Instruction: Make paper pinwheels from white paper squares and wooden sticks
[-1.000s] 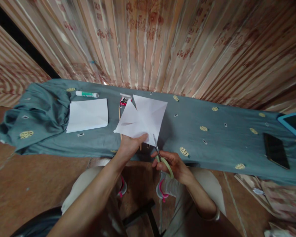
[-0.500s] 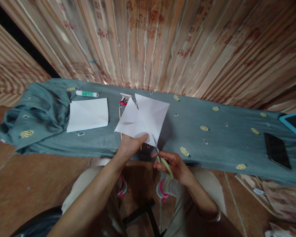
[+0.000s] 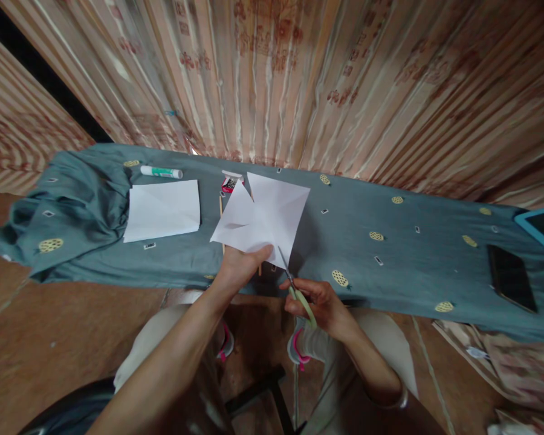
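Observation:
My left hand point(image 3: 238, 270) pinches the near edge of a white square of paper point(image 3: 263, 217), holding it up over the front of the table. The paper has a notch cut into its far corner. My right hand point(image 3: 320, 302) grips green-handled scissors point(image 3: 297, 290), whose blades point up at the paper's near right edge. A second folded white sheet point(image 3: 162, 210) lies flat on the blue-grey patterned cloth point(image 3: 367, 254) to the left.
A green-and-white glue stick point(image 3: 161, 172) lies at the back left. A small red-and-white box point(image 3: 229, 182) and a thin wooden stick point(image 3: 220, 208) sit behind the held paper. A black phone point(image 3: 511, 278) and a blue-cased tablet point(image 3: 541, 225) rest at right. Striped curtain behind.
The scissors' blades have edged slightly up and left toward the paper's near edge. The paper shifted only a little; my left hand holds it as before.

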The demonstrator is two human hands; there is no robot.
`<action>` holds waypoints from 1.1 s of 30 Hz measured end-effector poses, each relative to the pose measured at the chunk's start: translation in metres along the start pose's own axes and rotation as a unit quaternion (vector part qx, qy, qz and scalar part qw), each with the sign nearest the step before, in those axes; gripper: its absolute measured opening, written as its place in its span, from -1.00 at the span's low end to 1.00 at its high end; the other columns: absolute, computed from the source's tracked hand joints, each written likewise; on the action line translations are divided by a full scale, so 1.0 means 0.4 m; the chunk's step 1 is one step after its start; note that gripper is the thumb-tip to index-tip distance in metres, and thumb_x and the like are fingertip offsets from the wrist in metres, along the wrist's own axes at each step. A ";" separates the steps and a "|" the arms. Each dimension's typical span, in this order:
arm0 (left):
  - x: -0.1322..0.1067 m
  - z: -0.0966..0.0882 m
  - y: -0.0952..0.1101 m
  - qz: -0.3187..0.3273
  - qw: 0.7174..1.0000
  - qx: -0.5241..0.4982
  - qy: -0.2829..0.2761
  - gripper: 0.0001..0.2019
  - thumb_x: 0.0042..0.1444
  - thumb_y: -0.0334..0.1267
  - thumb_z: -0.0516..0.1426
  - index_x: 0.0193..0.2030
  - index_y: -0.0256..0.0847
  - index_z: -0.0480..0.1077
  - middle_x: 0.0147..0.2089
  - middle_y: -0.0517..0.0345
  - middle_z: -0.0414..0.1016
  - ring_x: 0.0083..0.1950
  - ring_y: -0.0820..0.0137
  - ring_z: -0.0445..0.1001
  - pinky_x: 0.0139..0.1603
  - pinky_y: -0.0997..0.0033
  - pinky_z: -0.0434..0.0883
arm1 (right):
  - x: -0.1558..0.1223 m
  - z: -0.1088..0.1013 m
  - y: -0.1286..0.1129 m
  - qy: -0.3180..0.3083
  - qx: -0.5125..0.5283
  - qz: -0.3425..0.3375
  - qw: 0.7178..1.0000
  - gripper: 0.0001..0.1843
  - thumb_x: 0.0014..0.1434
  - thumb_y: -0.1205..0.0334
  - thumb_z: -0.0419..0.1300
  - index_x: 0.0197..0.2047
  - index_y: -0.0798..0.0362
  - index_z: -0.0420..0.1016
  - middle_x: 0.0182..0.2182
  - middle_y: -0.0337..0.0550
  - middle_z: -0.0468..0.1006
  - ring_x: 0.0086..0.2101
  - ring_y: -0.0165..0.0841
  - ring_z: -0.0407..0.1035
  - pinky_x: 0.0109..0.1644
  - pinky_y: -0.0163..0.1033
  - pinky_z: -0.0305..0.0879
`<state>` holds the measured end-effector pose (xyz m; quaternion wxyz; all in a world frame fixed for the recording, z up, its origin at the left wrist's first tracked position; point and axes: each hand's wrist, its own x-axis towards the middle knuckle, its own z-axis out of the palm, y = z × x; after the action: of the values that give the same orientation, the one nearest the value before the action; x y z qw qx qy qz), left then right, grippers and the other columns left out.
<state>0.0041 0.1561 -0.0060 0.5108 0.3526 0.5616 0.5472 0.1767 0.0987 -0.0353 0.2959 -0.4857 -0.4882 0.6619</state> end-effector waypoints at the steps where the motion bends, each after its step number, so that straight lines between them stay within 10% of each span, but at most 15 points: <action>1: 0.001 -0.001 -0.001 0.004 1.000 0.005 -0.002 -0.60 -0.32 -0.34 0.33 -0.23 -0.20 0.46 -0.16 0.02 0.59 -0.14 0.19 0.54 -0.04 0.22 0.46 | 0.001 0.001 0.001 0.001 0.006 0.004 1.000 -0.48 -0.22 -0.06 0.48 -0.25 0.11 0.54 -0.58 -0.35 0.40 -0.57 -0.54 0.17 -0.48 -0.37 0.09; 33: 0.006 -0.002 -0.003 0.008 1.000 0.014 -0.007 -0.57 -0.33 -0.32 0.32 -0.21 -0.23 0.44 -0.13 0.00 0.57 -0.13 0.21 0.52 -0.01 0.22 0.43 | 0.005 0.004 0.015 0.021 0.061 0.044 0.997 -0.49 -0.27 0.02 0.51 -0.27 0.12 0.55 -0.63 -0.36 0.41 -0.60 -0.53 0.19 -0.53 -0.37 0.08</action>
<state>0.0032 0.1580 -0.0077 0.5056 0.3682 0.5626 0.5407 0.1752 0.0977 -0.0416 0.3052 -0.5017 -0.4191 0.6925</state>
